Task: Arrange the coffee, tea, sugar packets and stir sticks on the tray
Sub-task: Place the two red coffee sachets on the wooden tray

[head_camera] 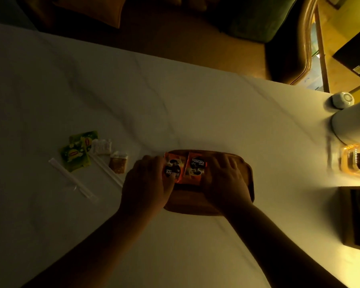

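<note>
A brown wooden tray [246, 173] lies on the white table. Two red coffee packets lie side by side on it: the left coffee packet [172, 168] and the right coffee packet [195, 170]. My left hand [148, 181] grips the left packet's edge with its fingertips. My right hand [224, 177] rests flat on the tray, its thumb against the right packet. To the left of the tray lie two green tea packets [76, 154], white sugar packets [101, 146], a brown sugar packet [118, 163] and two wrapped stir sticks [71, 177], [108, 170].
A white lamp base [351, 123] and a small white round object [342, 99] stand at the right end of the table. An amber glass dish [355, 163] sits beside them. A dark sofa [247, 17] lies beyond the far edge.
</note>
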